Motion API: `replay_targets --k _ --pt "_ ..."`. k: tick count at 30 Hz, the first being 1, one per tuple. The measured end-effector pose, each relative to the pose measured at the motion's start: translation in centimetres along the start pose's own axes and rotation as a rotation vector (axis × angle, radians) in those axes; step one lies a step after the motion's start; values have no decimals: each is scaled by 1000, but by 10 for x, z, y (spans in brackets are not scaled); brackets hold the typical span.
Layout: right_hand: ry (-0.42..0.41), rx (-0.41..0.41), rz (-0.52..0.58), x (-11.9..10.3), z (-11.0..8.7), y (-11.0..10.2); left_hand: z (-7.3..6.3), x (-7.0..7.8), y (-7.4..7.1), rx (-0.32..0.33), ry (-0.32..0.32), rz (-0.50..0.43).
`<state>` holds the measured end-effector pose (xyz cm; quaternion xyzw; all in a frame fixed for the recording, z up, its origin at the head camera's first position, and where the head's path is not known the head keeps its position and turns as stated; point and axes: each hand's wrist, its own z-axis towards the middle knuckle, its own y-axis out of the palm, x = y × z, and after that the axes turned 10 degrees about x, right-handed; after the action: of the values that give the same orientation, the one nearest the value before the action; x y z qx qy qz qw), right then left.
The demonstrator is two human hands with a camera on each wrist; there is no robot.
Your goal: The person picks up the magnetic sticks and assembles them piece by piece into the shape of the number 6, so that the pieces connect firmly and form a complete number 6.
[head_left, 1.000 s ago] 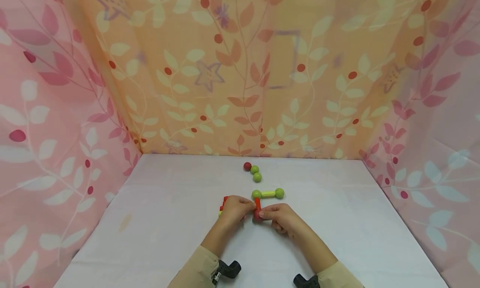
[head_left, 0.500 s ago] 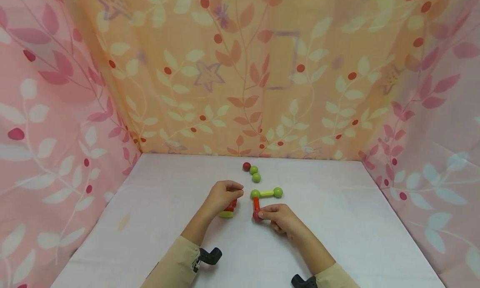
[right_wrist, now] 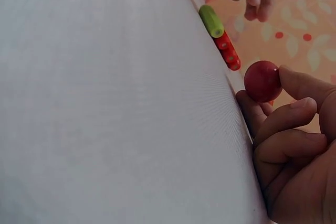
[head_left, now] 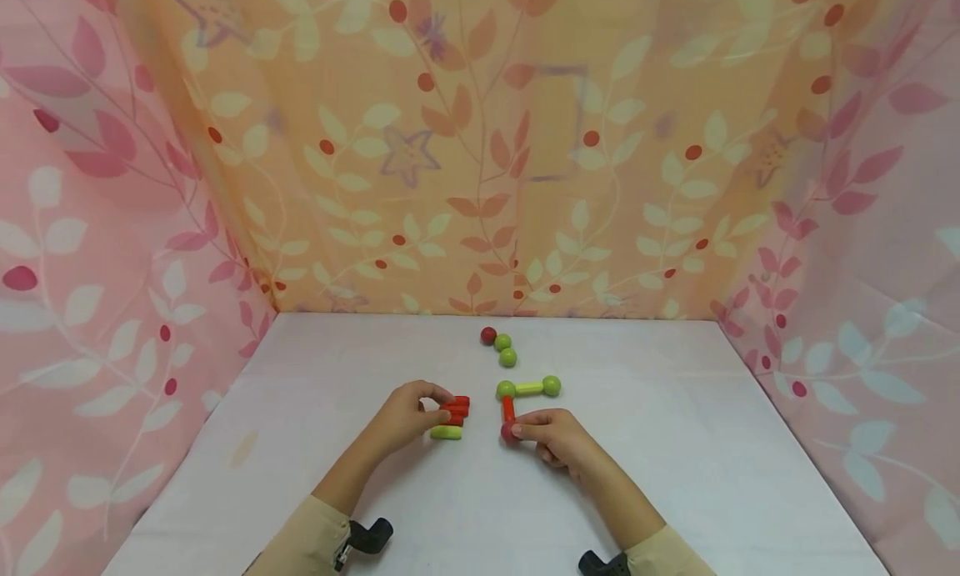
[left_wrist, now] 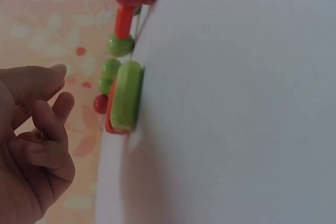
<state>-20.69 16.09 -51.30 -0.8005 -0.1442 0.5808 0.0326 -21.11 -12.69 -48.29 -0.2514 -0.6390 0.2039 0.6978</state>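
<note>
My right hand (head_left: 562, 440) pinches a red ball (right_wrist: 261, 81) between thumb and fingers. A red rod (head_left: 509, 408) runs from that ball to a green ball (head_left: 506, 389), and a light green rod (head_left: 528, 388) links this one to another green ball (head_left: 552, 385). Just over several short red rods (head_left: 458, 411) hovers my left hand (head_left: 405, 413), thumb and forefinger apart and holding nothing. On the near side of the red rods lies a single green rod (left_wrist: 127, 96), parallel to them.
Behind the joined pieces, a loose red ball (head_left: 489, 336) and two loose green balls (head_left: 503, 343) sit close together on the white tabletop (head_left: 637, 368). Patterned cloth (head_left: 480, 142) borders the back and both sides.
My left hand has let go of the red rod by the red ball and moved left to the loose rods. The right hand has kept its pinch on the ball.
</note>
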Motion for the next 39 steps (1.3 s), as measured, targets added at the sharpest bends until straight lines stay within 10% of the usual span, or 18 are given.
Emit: replay_targets --k 22,39 --pt "-2 -21 19 -2 1 -2 -1 -27 -3 -120 112 82" --pt "11 -27 36 1 3 -2 -2 -31 8 -133 50 98"
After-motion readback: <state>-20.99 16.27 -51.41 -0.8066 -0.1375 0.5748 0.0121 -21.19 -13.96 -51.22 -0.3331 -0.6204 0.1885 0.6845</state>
